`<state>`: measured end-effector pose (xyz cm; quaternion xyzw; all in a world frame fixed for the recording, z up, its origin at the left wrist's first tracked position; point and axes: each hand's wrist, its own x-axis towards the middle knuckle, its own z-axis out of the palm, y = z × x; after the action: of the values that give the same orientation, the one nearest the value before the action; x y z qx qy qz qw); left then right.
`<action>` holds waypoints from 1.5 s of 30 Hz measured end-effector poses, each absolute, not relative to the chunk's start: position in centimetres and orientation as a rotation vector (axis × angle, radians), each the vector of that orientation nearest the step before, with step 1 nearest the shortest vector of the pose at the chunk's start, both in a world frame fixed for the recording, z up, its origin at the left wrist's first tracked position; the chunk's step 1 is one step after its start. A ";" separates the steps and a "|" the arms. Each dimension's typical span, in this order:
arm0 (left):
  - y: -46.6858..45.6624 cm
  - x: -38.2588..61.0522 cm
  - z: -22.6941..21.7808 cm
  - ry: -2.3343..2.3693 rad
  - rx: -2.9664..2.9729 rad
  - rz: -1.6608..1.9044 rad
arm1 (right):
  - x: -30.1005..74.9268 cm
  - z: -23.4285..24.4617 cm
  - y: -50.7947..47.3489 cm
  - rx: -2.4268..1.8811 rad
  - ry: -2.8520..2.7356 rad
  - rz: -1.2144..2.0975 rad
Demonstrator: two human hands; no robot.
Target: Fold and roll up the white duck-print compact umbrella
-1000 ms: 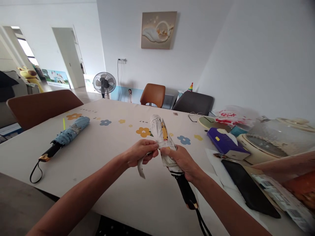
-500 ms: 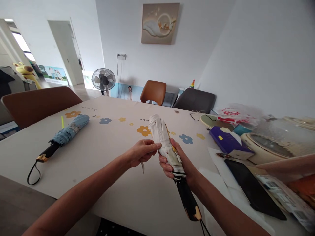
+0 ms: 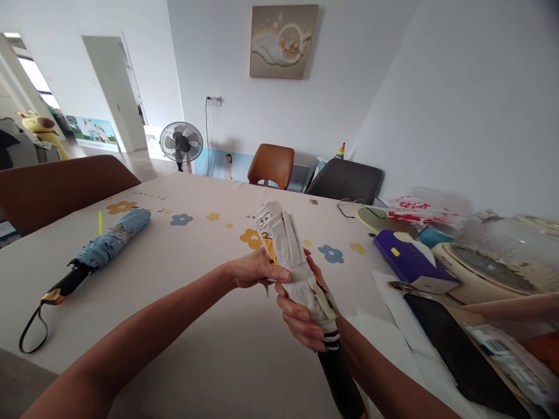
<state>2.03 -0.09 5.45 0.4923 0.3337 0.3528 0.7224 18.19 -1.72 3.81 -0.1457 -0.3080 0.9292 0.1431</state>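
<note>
A folded white umbrella (image 3: 286, 244) with a printed cartoon face and a black handle is held tilted above the table in front of me. My right hand (image 3: 303, 317) wraps round its lower canopy, just above the handle. Higher up, my left hand (image 3: 259, 272) grips it from the left, thumb pressed on the fabric and the other fingers partly hidden behind. To the left on the table lies a folded blue umbrella (image 3: 111, 241), with a black handle and wrist loop; neither hand touches it.
The table (image 3: 196, 337) has a flower-print cover. On the right are a purple tissue box (image 3: 406, 259), a dark phone-like slab (image 3: 454, 343), eyeglasses (image 3: 358, 206), plastic bags and a round lidded container. Another person's arm (image 3: 515, 305) reaches in there. Chairs and a fan (image 3: 181, 142) stand beyond.
My left hand has moved further round the white umbrella and presses its thumb on it. The umbrella has turned, showing more of the printed face, and its handle sits lower in view.
</note>
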 end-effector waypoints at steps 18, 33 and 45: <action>2.5 4.5 0.9 1.223 0.937 0.987 | 17.7 1.3 1.6 -1.183 -1.284 1.819; 5.2 2.0 0.1 0.819 1.229 0.691 | 18.5 -1.0 1.8 -1.103 -1.117 1.766; 6.0 1.0 -1.3 0.747 1.011 0.677 | 18.9 -1.1 2.4 -1.032 -0.922 1.838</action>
<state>0.97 6.04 -1.32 0.4637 0.3424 0.3104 0.7560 18.91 2.36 -1.13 -0.4094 -0.3658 0.7294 0.4082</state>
